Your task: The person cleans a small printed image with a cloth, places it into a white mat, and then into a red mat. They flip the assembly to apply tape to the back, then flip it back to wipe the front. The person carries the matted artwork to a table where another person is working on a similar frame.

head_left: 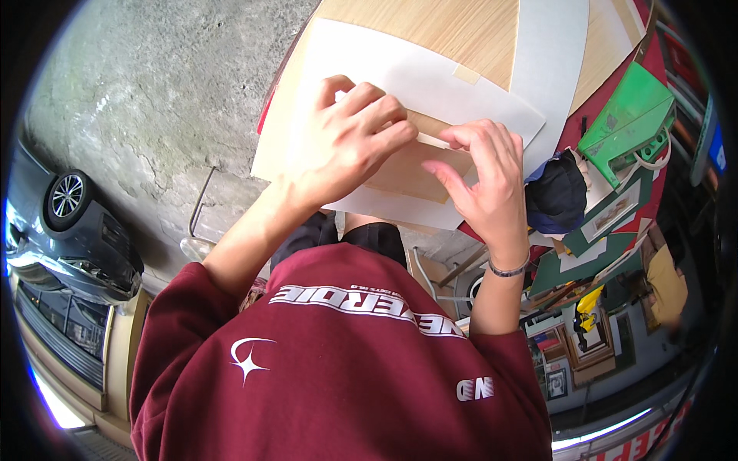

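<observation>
I count two bare hands, one brown panel [407, 170] and one pale strip [433, 140]. The panel lies on a white sheet [384, 54], its left part hidden behind the left hand [350, 146]. That grip is narrow; bent fingers keep me from telling whether it holds the strip. The right hand [488, 169] has a wide grip, thumb apart.

Bright overall — white sheet [415, 71] nearly washed out; right side dimmer; fisheye bends edges — corners black.
</observation>
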The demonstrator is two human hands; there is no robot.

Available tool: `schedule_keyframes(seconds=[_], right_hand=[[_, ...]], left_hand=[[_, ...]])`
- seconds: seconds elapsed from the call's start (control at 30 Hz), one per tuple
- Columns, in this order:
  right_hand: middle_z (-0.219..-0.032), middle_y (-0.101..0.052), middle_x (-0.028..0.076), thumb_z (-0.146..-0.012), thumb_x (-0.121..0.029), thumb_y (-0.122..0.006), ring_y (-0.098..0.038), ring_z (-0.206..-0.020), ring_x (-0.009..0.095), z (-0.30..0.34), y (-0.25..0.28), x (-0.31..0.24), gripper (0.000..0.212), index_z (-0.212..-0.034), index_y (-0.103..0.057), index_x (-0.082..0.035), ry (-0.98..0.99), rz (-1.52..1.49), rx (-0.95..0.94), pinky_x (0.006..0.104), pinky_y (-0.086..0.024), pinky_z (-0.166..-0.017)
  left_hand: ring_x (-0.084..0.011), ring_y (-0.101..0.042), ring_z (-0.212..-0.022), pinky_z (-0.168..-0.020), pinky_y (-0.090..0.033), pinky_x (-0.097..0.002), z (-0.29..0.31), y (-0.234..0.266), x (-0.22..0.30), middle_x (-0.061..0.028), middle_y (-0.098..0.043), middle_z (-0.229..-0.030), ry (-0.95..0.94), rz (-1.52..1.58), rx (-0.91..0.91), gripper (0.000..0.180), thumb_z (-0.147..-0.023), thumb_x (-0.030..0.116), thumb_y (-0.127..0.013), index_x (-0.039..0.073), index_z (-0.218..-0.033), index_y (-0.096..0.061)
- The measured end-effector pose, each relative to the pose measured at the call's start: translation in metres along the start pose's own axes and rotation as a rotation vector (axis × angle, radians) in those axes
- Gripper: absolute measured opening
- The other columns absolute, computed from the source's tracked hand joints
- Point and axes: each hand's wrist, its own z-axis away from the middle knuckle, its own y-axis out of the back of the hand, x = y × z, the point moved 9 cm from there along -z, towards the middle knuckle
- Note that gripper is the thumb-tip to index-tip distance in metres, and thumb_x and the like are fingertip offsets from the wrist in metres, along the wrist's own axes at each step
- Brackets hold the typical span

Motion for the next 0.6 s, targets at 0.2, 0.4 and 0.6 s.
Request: schedule_keyframes(seconds=[0.2, 0.4, 0.6], right_hand=[[-0.104, -0.068, 0.007, -0.079, -0.009, -0.084, -0.063, -0.098, 0.029, -0.01, 0.0, -0.014, 0.032, -0.108, -0.07, -0.006, 0.095, -0.038, -0.037, 0.0416, -0.045, -0.089], [-0.102, -0.063, 0.007, -0.088, -0.011, -0.077, -0.06, -0.101, 0.028, -0.012, -0.007, -0.014, 0.021, -0.107, -0.067, -0.008, 0.118, -0.083, -0.067, 0.0423, -0.044, -0.088], [-0.101, -0.064, 0.008, -0.093, -0.008, -0.071, -0.06, -0.1, 0.029, -0.016, -0.009, -0.009, 0.01, -0.102, -0.067, -0.005, 0.077, -0.139, -0.127, 0.0419, -0.045, -0.087]], left_hand=[[-0.0114, -0.064, -0.096, -0.091, -0.045, -0.0388, 0.009, 0.006, 0.009, 0.009, -0.063, -0.095, -0.054, -0.042, 0.157, 0.016, -0.08, 0.028, -0.072, 0.023, -0.095, -0.072], [-0.0109, -0.065, -0.099, -0.09, -0.045, -0.0386, 0.011, 0.004, 0.008, 0.0094, -0.064, -0.097, -0.039, -0.04, 0.164, 0.016, -0.08, 0.027, -0.073, 0.022, -0.095, -0.072], [-0.012, -0.065, -0.1, -0.091, -0.044, -0.039, 0.012, 0.004, 0.01, 0.0094, -0.064, -0.097, -0.049, -0.06, 0.186, 0.015, -0.08, 0.027, -0.073, 0.022, -0.094, -0.073]])
